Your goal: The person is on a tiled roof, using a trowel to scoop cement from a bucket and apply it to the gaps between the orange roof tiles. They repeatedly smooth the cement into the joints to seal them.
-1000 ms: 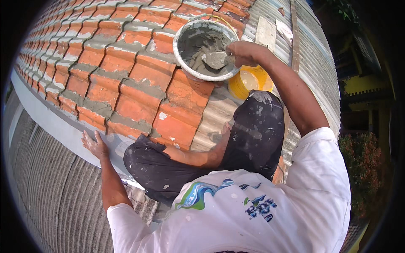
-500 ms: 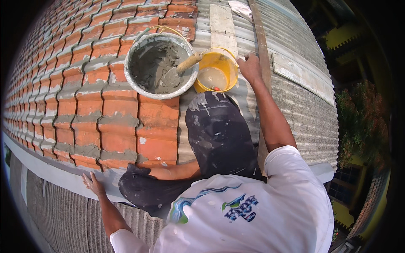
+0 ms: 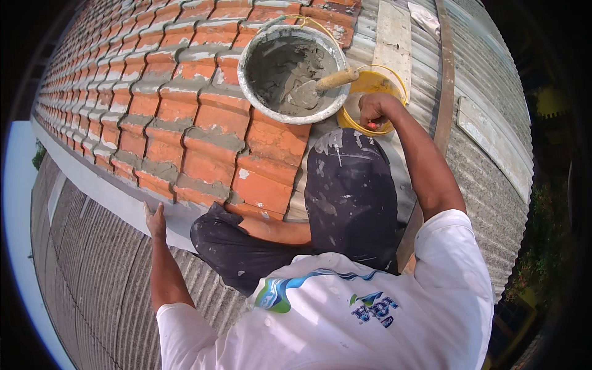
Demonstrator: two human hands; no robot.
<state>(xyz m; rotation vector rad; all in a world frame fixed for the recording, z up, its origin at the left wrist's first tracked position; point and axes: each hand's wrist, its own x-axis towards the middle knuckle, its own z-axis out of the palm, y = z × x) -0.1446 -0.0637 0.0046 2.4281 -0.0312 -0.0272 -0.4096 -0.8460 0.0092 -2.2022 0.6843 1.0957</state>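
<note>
Down inside the yellow bucket (image 3: 402, 92) is my right hand (image 3: 377, 111), its fingers closed. A small red bit shows by the fingertips; what they hold, if anything, is hidden. Just left of it stands a larger bucket (image 3: 251, 92) with a pale, crusted rim, holding wet grey mortar (image 3: 271, 74). A trowel (image 3: 336, 80) rests in the mortar, its wooden handle leaning over the rim toward the yellow bucket. My left hand (image 3: 155, 221) is at the white ledge (image 3: 111, 191) along the roof's lower edge, fingers apart and nothing in it.
Orange roof tiles (image 3: 213, 132) with grey mortar along their joints slope away to the left. Corrugated sheets (image 3: 487, 166) cover the right, crossed by a long brown beam (image 3: 445, 74) and a pale board (image 3: 493, 145). Beyond the ledge lies a lower corrugated roof (image 3: 117, 265).
My right hand has gone from beside the yellow bucket's rim down into it. The left hand stays at the ledge, its fingers now pointing more upward. The view has shifted left and tilted.
</note>
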